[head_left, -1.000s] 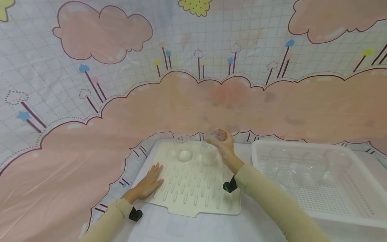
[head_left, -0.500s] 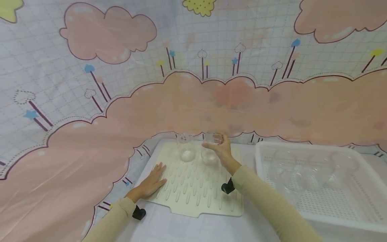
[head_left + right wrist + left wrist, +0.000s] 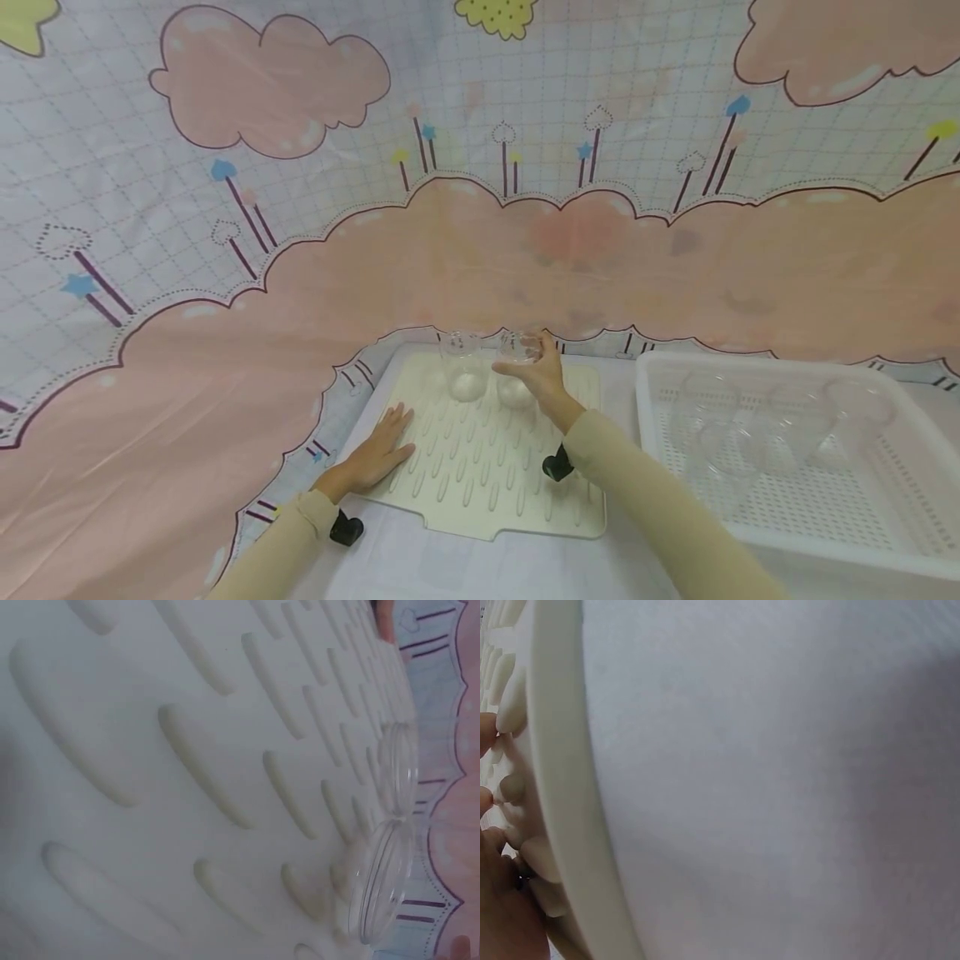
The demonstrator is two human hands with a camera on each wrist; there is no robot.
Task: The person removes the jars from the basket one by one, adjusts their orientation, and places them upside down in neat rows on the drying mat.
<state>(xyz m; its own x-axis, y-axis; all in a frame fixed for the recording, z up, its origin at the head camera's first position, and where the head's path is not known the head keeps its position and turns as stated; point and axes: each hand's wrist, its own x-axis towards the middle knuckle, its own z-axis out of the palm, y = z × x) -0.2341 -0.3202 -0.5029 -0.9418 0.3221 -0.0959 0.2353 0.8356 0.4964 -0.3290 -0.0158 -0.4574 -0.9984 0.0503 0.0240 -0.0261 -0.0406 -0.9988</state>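
A cream drying mat with raised oblong ridges lies on the table. My left hand rests with fingers spread on its left edge; in the left wrist view, a few fingertips show beside the ridges. Near the mat's back edge my right hand holds a clear glass cup, thumb in front and fingers at its right side. Left of it stands another clear cup. In the right wrist view, the nearer cup and the farther cup appear close together at the back.
To the right stands a white plastic basket with a perforated bottom. Several clear cups are in it. A patterned pink and white cloth hangs right behind the mat. White cloth covers the table.
My right hand has brought its cup down and left onto the mat, beside the other cup. The left hand stays on the mat's edge. The head view has shifted slightly.
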